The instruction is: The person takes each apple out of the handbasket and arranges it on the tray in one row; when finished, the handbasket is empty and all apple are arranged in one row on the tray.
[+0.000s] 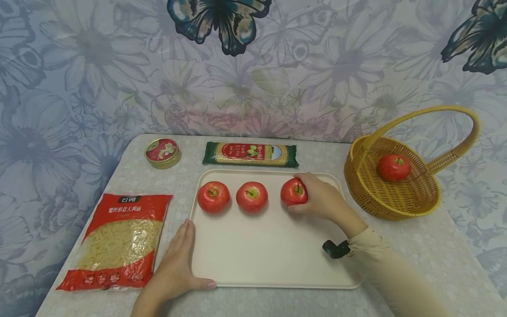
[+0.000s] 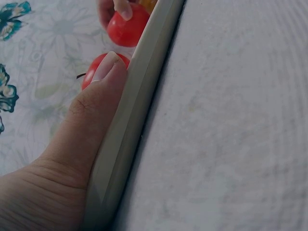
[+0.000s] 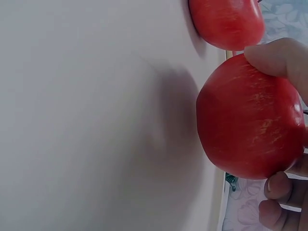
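My right hand (image 1: 320,197) grips a red apple (image 1: 294,192) between thumb and fingers, over the right part of a cream tray (image 1: 273,253). In the right wrist view this apple (image 3: 250,118) appears slightly raised, with its shadow on the tray. Two more red apples, a left one (image 1: 213,197) and a middle one (image 1: 251,197), sit in a row along the tray's far side. My left hand (image 1: 178,259) rests at the tray's near left corner, fingers extended along the left edge. Its thumb (image 2: 91,101) lies straight against the front rim.
Right of the tray, a yellow wicker basket (image 1: 356,193) with a tall handle holds another apple (image 1: 394,167). A spaghetti pack (image 1: 251,154) lies behind the tray. A round tin (image 1: 162,153) and a red pasta bag (image 1: 119,241) are on the left.
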Demonstrator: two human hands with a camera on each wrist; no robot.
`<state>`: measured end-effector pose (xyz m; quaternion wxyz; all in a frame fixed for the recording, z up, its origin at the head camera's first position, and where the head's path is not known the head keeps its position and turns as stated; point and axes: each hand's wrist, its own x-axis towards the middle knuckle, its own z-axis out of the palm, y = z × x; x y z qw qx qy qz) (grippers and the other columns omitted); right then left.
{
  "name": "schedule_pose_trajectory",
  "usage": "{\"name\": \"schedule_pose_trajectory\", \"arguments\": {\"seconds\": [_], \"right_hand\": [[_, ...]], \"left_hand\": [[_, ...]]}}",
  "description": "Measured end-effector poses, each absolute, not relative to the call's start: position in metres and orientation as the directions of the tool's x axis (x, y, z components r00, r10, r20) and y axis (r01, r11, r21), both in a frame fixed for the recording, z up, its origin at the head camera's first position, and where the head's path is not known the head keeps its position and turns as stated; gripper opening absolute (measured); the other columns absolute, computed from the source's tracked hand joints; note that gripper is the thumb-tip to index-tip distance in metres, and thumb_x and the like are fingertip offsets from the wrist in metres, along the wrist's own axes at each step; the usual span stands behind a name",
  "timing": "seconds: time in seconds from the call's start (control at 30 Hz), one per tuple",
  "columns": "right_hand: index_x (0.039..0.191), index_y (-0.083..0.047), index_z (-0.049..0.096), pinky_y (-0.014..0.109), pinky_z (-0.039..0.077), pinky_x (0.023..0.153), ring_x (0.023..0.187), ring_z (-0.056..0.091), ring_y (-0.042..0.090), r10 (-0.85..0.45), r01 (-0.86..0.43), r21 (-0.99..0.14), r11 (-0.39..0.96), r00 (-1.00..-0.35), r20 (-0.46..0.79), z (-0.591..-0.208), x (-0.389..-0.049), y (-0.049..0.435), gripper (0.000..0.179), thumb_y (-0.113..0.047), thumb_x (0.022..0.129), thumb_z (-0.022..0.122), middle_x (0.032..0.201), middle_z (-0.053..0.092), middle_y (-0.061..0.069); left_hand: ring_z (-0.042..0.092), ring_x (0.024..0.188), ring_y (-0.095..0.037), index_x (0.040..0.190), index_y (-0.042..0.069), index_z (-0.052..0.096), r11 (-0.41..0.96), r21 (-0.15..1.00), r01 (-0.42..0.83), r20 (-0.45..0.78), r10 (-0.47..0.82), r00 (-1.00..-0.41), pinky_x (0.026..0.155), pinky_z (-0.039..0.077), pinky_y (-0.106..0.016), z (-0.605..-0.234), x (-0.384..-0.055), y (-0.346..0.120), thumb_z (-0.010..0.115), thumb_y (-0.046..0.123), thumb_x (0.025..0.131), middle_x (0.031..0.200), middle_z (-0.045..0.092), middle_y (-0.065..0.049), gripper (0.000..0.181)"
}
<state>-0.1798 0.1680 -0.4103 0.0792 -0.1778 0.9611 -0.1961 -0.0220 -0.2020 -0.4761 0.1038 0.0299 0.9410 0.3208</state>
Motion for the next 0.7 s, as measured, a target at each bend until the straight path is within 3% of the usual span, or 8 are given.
{"name": "schedule_pose_trajectory", "arguments": {"seconds": [0.53, 0.7], "right_hand": [[0.147, -0.013, 0.042, 0.052, 0.054, 0.098, 0.124, 0.059, 0.030, -0.391, -0.316, -0.393, 0.864, -0.912, -0.125, -0.4121, -0.1830, 0.1607, 0.093, -0.048, 0.072, 0.084, 0.145, 0.053, 0.011], [0.150, -0.012, 0.038, 0.053, 0.050, 0.104, 0.129, 0.055, 0.031, -0.386, -0.279, -0.446, 0.851, -0.907, -0.169, -0.4135, -0.1854, 0.1612, 0.093, -0.046, 0.075, 0.083, 0.148, 0.050, 0.011]], "left_hand": [[0.008, 0.151, -0.049, 0.160, 0.008, -0.002, 0.794, 0.608, -0.013, -0.176, 0.119, -0.977, 0.118, 0.016, -0.068, -0.4760, -0.0220, -0.2007, 0.084, 0.078, 0.040, 0.166, 0.001, -0.023, 0.163], [0.008, 0.150, -0.049, 0.160, 0.009, -0.003, 0.798, 0.603, -0.018, -0.181, 0.115, -0.977, 0.118, 0.017, -0.068, -0.4756, -0.0221, -0.2010, 0.084, 0.078, 0.040, 0.166, 0.001, -0.023, 0.163]]}}
